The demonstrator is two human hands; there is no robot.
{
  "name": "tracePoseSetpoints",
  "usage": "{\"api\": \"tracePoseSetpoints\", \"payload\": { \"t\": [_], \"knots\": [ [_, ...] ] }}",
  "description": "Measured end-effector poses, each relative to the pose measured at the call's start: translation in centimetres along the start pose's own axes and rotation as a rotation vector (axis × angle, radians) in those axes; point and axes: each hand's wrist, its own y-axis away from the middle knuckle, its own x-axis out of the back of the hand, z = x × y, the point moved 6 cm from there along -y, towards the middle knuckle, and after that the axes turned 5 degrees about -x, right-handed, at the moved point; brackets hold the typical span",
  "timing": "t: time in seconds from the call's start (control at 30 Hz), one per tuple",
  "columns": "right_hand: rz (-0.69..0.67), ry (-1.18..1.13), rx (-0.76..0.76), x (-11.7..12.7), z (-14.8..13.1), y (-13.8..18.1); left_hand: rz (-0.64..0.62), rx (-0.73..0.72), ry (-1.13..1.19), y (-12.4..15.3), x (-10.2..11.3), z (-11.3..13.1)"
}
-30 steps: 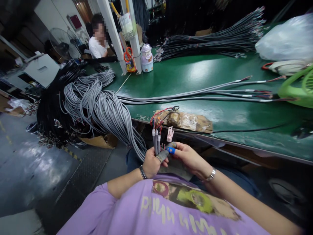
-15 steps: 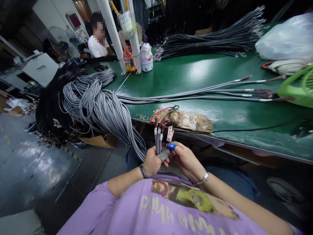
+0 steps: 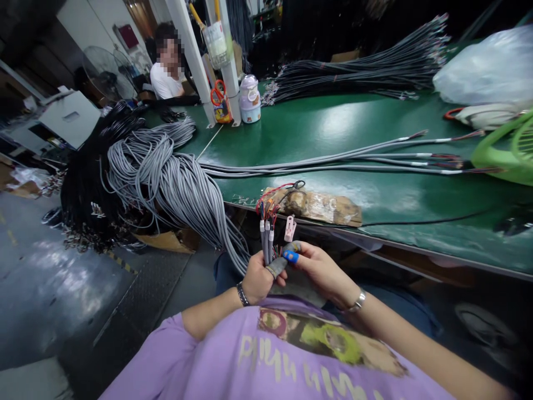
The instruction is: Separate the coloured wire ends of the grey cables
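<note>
My left hand [image 3: 260, 276] is wrapped round several grey cables [image 3: 267, 244], which stand upright with white bands and coloured wire ends at the top. A grey cot covers its thumb. Beside it, my right hand [image 3: 322, 269] pinches at thin coloured wires [image 3: 277, 251] that rise by the left thumb; a blue wrap and a grey cot cover its fingertips. What lies between those fingertips is hidden. Just above them a pink clip [image 3: 290, 228] hangs at the table edge. Behind the cable ends, red and black leads [image 3: 287, 189] lie on a wooden block [image 3: 320, 205].
A thick bundle of grey cables [image 3: 166, 161] spills off the green table [image 3: 328, 125] on the left. Several grey cables [image 3: 333, 161] stretch rightward to a green basket [image 3: 508, 150]. Further back are a lilac bottle [image 3: 250, 100], black cables [image 3: 358, 72] and a seated person [image 3: 164, 75].
My right hand has come slightly left and down, closer to the left thumb. The upright cable ends have shifted a little left in my left hand.
</note>
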Motion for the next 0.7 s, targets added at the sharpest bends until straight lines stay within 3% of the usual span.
{"api": "tracePoseSetpoints", "payload": {
  "t": [0.17, 0.3, 0.43, 0.7],
  "knots": [
    [-0.005, 0.074, 0.037, 0.2, -0.7, 0.0, -0.027, 0.021, -0.062, 0.0, 0.0, 0.0],
    [0.093, 0.071, 0.030, 0.5, -0.5, 0.0, 0.075, -0.044, -0.004, -0.1, 0.4, 0.1],
    [0.160, 0.009, 0.011, 0.5, 0.1, -0.1, 0.168, -0.048, 0.050, -0.1, 0.8, 0.1],
    [0.141, -0.275, -0.059, 1.1, 0.8, -0.9, 0.190, -0.031, 0.127, 0.1, 0.3, 1.7]
  ]
}}
